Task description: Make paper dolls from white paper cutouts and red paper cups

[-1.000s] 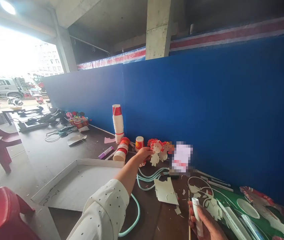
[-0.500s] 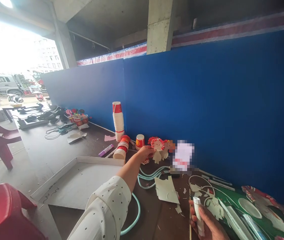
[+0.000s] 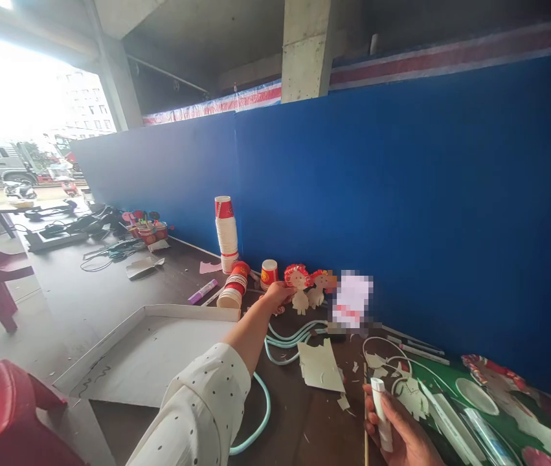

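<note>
My left hand (image 3: 279, 295) reaches far forward, its fingers closed on the edge of a paper lion figure (image 3: 297, 277) with a red fringed mane. The lion stands upright near the blue wall. Beside it on the right is a second paper lion (image 3: 322, 283), part of it hidden by blur. My right hand (image 3: 401, 427), low at the right, is wrapped round a white glue stick (image 3: 381, 414) held upright. Close by that hand are a thin wooden stick (image 3: 366, 427) and a cut piece of cream card (image 3: 321, 366).
Paper cups (image 3: 227, 236) are stacked left of the lions, with more cups (image 3: 233, 285) lying down. A shallow white box lid (image 3: 158, 356) and a pale blue cable (image 3: 269, 401) lie nearby. Markers (image 3: 450, 427) and paper scraps cover a green mat (image 3: 430, 375). The blue wall (image 3: 401, 194) bounds the back.
The lion in my left hand has turned more upright and stands a little farther from the second lion. The whole view has shifted slightly. My right hand still holds the glue stick.
</note>
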`<state>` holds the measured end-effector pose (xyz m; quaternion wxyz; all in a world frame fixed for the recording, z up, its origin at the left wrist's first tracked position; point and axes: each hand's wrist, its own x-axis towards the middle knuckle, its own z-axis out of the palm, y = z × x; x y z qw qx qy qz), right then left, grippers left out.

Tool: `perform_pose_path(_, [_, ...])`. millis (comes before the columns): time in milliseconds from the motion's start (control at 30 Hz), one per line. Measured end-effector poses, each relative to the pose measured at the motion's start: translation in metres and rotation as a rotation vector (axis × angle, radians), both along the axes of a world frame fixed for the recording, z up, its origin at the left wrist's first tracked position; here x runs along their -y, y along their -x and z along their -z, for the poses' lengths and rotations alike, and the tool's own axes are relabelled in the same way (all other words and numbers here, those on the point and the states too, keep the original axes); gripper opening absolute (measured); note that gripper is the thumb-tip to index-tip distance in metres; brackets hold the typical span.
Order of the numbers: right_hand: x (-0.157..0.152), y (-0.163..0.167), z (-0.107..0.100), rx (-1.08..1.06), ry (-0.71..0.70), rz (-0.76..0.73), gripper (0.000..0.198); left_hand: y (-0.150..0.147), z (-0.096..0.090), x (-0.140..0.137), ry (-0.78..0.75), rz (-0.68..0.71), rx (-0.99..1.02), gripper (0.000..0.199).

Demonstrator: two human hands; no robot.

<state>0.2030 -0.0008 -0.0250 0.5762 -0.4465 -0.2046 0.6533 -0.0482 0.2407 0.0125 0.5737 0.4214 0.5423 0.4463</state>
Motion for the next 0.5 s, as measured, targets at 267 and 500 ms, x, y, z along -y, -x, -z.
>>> perform_pose_path(267, [0.0003,0.0009,-0.0037,0.002,-0.006,0.009,0.041,0.0010,0.0032,-0.0037,-0.063,0.011,-0.062,0.029])
perform_pose_path(500, [0.0012,0.0009,0.0001,0.007,0.000,0.020,0.040,-0.0018,0.0003,-0.0024,-0.102,0.039,-0.076,0.029])
